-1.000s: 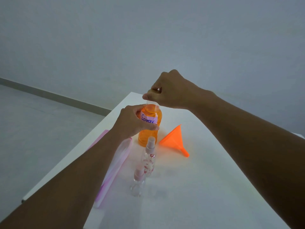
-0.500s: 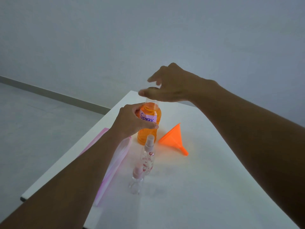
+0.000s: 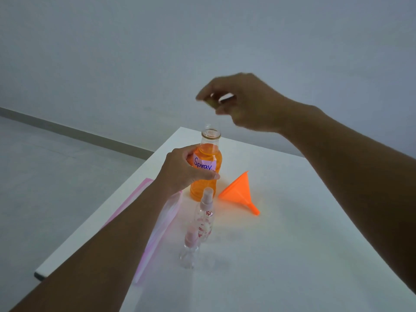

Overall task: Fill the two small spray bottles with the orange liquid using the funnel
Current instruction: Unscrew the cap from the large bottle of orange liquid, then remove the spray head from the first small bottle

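1. Spray bottles, two of them, small and clear with pink tops, stand upright near the middle of the white bench, the nearer one just in front of the other; I see both closed and holding no orange liquid.
2. One large bottle of orange liquid, labelled "Spray", stands upright behind them, its mouth uncapped.
3. My left hand reaches in from the lower left and wraps around that bottle's middle, fingers closed on it.
4. My right hand hangs raised above and to the right of the open mouth, wrist bent, fingertips pinched together on something small and blurred; I cannot tell what.
5. One orange funnel lies on its side right of the large bottle, spout toward me.
6. One pink pouch lies flat beneath my left forearm.
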Motion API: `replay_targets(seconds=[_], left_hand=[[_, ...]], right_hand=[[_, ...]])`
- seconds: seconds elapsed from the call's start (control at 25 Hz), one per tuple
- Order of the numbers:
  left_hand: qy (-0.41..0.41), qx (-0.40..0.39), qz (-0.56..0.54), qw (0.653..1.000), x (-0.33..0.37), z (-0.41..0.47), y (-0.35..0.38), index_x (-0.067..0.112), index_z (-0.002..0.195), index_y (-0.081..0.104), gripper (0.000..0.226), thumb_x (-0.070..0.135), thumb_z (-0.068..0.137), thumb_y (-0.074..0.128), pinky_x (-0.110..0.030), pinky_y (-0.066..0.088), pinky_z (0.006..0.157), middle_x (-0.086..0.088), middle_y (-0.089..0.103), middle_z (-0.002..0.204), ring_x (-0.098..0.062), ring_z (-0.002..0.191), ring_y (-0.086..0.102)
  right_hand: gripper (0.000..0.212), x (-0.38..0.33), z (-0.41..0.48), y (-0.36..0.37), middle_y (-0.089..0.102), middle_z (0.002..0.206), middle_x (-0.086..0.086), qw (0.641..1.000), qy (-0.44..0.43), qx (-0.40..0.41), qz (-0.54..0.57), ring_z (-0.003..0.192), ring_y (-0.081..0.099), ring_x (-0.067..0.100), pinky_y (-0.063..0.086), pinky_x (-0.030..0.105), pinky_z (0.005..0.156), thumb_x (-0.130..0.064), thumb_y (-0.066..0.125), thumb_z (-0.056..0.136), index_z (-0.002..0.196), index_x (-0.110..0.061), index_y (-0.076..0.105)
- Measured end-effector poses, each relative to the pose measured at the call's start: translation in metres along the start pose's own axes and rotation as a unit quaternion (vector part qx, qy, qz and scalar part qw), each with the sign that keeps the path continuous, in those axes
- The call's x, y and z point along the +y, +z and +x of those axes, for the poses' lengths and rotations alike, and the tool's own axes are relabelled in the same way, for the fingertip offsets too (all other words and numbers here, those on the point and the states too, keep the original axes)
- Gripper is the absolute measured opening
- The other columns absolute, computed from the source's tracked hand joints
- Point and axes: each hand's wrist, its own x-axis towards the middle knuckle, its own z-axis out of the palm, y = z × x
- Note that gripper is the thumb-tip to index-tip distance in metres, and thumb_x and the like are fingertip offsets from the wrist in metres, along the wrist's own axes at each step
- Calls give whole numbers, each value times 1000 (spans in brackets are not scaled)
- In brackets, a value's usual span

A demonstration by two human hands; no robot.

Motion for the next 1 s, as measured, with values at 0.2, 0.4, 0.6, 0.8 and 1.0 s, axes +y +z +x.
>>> replay_targets(seconds=[0.2,0.4,0.6,0.8,1.0], left_hand=[[-6,-15,-29,999,8,-6,-3,35,108,70,62,44,51,94,-33,58,83,12,75,94,-8,90,70],[-23,-26,-25,999,14,-12,-3,38,115,65,80,63,43,90,-44,55,92,12,74,105,-11,100,69],[-47,-32,-16,998,18,-21,-8,36,134,50,108,68,39,89,-45,53,97,8,67,123,-15,113,64],[-72,4,-9,997,28,-42,-23,28,151,26,102,46,70,85,-39,50,99,6,53,137,-14,119,56],[-13,37,56,998,23,-84,-34,25,134,54,42,18,93,62,-33,52,95,6,67,118,-13,110,63]], right_hand=[[26,5,-72,9,69,102,-4,972,93,188,103,83,71,2,53,10,79,-20,78,86,111,-24,74],[22,19,-176,99,75,79,-8,929,261,186,186,74,73,6,59,24,71,-14,90,71,80,-21,72],[10,22,-199,168,76,83,-11,905,334,162,206,89,71,4,54,26,75,-17,88,73,71,-22,79],[11,9,-200,179,68,85,-18,907,335,179,180,82,65,8,50,23,76,-17,85,77,84,-17,76],[16,-15,-199,168,64,101,-11,922,254,257,141,78,62,8,47,14,68,-13,75,86,100,-21,72]])
